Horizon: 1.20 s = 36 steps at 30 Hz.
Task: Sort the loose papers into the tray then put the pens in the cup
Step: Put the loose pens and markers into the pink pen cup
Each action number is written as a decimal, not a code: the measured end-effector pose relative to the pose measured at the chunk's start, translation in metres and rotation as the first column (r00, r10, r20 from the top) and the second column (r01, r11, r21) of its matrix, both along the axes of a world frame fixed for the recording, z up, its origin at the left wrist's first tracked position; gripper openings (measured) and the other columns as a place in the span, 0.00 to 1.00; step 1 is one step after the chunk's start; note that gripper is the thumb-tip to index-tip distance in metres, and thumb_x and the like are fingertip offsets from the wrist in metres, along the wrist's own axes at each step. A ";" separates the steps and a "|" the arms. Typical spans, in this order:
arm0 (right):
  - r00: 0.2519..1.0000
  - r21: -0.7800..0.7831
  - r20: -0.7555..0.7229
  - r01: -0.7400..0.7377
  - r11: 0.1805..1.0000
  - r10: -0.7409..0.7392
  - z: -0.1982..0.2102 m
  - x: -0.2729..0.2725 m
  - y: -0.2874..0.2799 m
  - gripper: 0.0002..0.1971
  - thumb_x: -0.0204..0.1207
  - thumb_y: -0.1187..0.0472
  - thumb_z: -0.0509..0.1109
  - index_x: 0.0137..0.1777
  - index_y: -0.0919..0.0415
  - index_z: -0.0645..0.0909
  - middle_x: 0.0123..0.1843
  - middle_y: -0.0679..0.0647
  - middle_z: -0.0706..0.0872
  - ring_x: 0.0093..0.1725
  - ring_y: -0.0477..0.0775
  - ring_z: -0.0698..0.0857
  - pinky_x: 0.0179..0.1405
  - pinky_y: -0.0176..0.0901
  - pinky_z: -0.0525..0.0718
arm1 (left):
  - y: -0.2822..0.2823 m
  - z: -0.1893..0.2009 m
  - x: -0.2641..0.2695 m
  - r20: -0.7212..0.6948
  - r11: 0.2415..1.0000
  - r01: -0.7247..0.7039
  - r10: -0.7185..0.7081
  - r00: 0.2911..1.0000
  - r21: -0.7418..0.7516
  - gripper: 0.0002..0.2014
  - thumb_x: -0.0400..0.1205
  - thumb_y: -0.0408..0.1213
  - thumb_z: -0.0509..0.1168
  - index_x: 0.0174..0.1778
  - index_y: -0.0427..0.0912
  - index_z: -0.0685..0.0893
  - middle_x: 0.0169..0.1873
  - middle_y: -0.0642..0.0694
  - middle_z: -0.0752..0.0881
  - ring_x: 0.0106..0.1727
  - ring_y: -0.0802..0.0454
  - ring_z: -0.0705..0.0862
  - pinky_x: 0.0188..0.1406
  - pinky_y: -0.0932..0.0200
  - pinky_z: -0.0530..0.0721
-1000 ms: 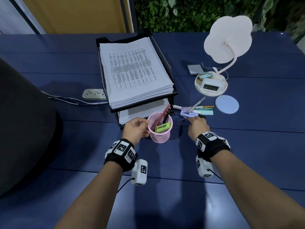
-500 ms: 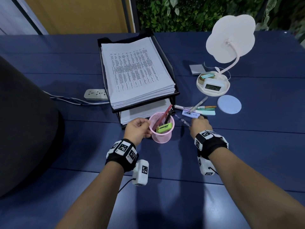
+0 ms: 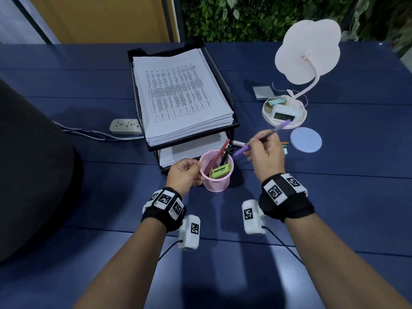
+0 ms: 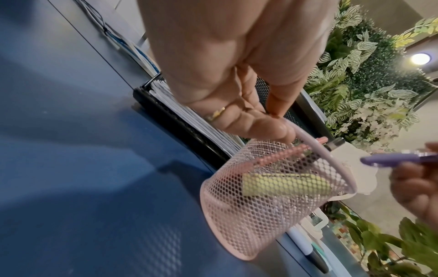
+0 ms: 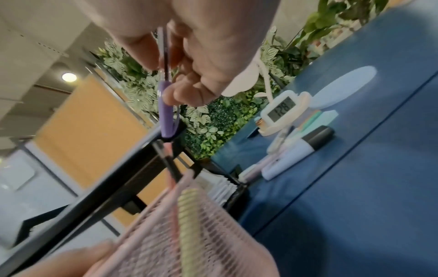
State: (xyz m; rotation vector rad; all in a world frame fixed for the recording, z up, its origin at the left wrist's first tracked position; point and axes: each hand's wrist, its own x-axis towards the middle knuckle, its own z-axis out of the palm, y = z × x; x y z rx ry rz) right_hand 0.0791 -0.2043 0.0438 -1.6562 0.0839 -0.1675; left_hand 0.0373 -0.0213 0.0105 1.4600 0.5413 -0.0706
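Observation:
A pink mesh cup [image 3: 217,175] stands on the blue table in front of the black paper tray [image 3: 134,51], which holds a thick stack of printed papers [image 3: 178,97]. In the cup are a red pen, a dark pen and a green highlighter [image 3: 220,171]. My left hand [image 3: 198,171] pinches the cup's rim [image 4: 308,138] on its left side. My right hand [image 3: 253,149] grips a purple pen [image 3: 258,141] in the air just right of the cup, with the pen's left end over the rim. Several more pens [image 5: 296,150] lie on the table behind it, mostly hidden in the head view.
A white cloud-shaped lamp [image 3: 307,50] stands at the back right, with a small clock [image 3: 284,114] on its base. A pale round coaster [image 3: 305,139] lies beside the pens. A power strip [image 3: 124,126] with cables sits left of the tray. A dark bulky shape [image 3: 33,163] fills the left edge.
My right hand took the purple pen from the table and raised it toward the cup. My left hand kept its hold on the cup's rim.

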 end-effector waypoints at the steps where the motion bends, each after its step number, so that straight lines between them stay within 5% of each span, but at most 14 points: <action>1: 0.997 -0.002 -0.013 -0.073 0.997 0.073 0.002 -0.002 0.005 0.10 0.77 0.67 0.62 0.40 0.50 0.72 0.30 0.54 0.87 0.31 0.49 0.89 0.32 0.38 0.82 | -0.001 0.000 0.000 0.000 1.000 0.000 0.000 1.000 -0.003 0.07 0.82 0.25 0.64 0.39 0.37 0.80 0.21 0.43 0.82 0.17 0.58 0.81 0.18 0.67 0.81; 3: 0.984 -0.109 -0.053 -0.176 0.978 0.171 0.000 -0.007 0.015 0.09 0.77 0.69 0.65 0.39 0.55 0.76 0.27 0.49 0.86 0.31 0.44 0.86 0.36 0.40 0.83 | -0.002 0.000 0.000 0.001 1.000 0.001 -0.001 1.000 -0.003 0.07 0.82 0.26 0.64 0.38 0.37 0.80 0.20 0.43 0.82 0.17 0.57 0.81 0.17 0.67 0.81; 6: 0.965 -0.445 -0.111 -0.262 0.856 0.238 -0.015 -0.005 0.018 0.07 0.74 0.63 0.71 0.40 0.67 0.84 0.42 0.58 0.84 0.46 0.54 0.83 0.52 0.46 0.80 | -0.002 0.000 0.000 0.006 1.000 0.005 -0.005 1.000 0.003 0.07 0.82 0.26 0.64 0.39 0.38 0.80 0.24 0.40 0.81 0.17 0.58 0.81 0.17 0.67 0.81; 10: 0.931 -0.627 -0.135 -0.345 0.699 0.338 -0.025 -0.008 0.014 0.11 0.74 0.57 0.72 0.45 0.67 0.85 0.48 0.58 0.78 0.48 0.56 0.80 0.53 0.44 0.78 | -0.002 0.000 0.001 0.009 1.000 0.022 -0.022 1.000 0.002 0.06 0.82 0.27 0.64 0.40 0.37 0.79 0.27 0.39 0.81 0.17 0.58 0.81 0.18 0.67 0.81; 15: 0.961 -0.296 -0.085 -0.277 0.914 0.263 -0.021 -0.008 0.002 0.18 0.70 0.53 0.56 0.44 0.64 0.84 0.46 0.50 0.82 0.52 0.49 0.78 0.55 0.37 0.72 | 0.000 -0.001 0.002 0.015 1.000 0.020 -0.020 1.000 0.021 0.05 0.82 0.26 0.64 0.40 0.36 0.80 0.27 0.39 0.81 0.18 0.58 0.81 0.18 0.67 0.82; 18: 0.990 -0.356 -0.114 -0.119 0.927 0.083 -0.031 0.004 -0.010 0.16 0.74 0.59 0.57 0.45 0.67 0.85 0.50 0.57 0.86 0.57 0.56 0.80 0.58 0.38 0.72 | 0.003 -0.001 0.003 0.016 0.999 0.019 -0.019 1.000 0.033 0.06 0.82 0.26 0.64 0.39 0.37 0.80 0.26 0.38 0.81 0.17 0.58 0.81 0.18 0.67 0.81; 20: 0.983 -0.534 -0.184 -0.097 0.840 -0.003 -0.044 0.017 -0.019 0.11 0.75 0.67 0.61 0.50 0.68 0.85 0.56 0.62 0.85 0.60 0.61 0.81 0.61 0.42 0.74 | 0.004 -0.001 0.004 0.014 0.999 0.020 -0.020 1.000 0.039 0.06 0.82 0.26 0.64 0.39 0.37 0.80 0.26 0.38 0.81 0.17 0.58 0.81 0.18 0.67 0.81; 24: 0.978 -0.821 -0.208 -0.184 0.541 0.018 -0.058 0.035 -0.029 0.20 0.73 0.72 0.61 0.65 0.61 0.80 0.67 0.62 0.77 0.68 0.65 0.72 0.63 0.53 0.73 | 0.005 -0.002 0.005 0.006 0.999 0.022 -0.022 1.000 0.042 0.06 0.82 0.27 0.64 0.39 0.37 0.81 0.25 0.40 0.81 0.18 0.58 0.81 0.19 0.67 0.82; 28: 0.938 -0.893 -0.340 -0.345 0.289 0.069 -0.058 0.050 -0.039 0.30 0.72 0.71 0.63 0.74 0.50 0.70 0.80 0.54 0.63 0.77 0.63 0.62 0.70 0.60 0.68 | 0.006 -0.001 0.005 0.002 0.999 0.022 -0.022 1.000 0.041 0.07 0.82 0.27 0.64 0.39 0.38 0.81 0.23 0.42 0.82 0.18 0.57 0.81 0.19 0.67 0.82; 31: 0.908 -0.876 -0.416 -0.417 0.242 0.057 -0.058 0.058 -0.042 0.28 0.74 0.72 0.60 0.74 0.50 0.71 0.76 0.54 0.68 0.73 0.65 0.67 0.70 0.59 0.70 | 0.006 -0.001 0.006 -0.003 0.999 0.025 -0.025 1.000 0.041 0.07 0.82 0.26 0.64 0.39 0.38 0.81 0.21 0.44 0.82 0.18 0.58 0.81 0.19 0.67 0.82; 36: 0.935 -0.893 -0.349 -0.353 0.278 0.064 -0.067 0.056 -0.041 0.19 0.78 0.73 0.59 0.65 0.61 0.80 0.66 0.64 0.74 0.66 0.67 0.73 0.62 0.54 0.77 | 0.007 -0.001 0.007 -0.009 0.999 0.035 -0.035 0.999 0.041 0.06 0.82 0.26 0.64 0.39 0.37 0.81 0.23 0.42 0.82 0.18 0.58 0.81 0.19 0.67 0.81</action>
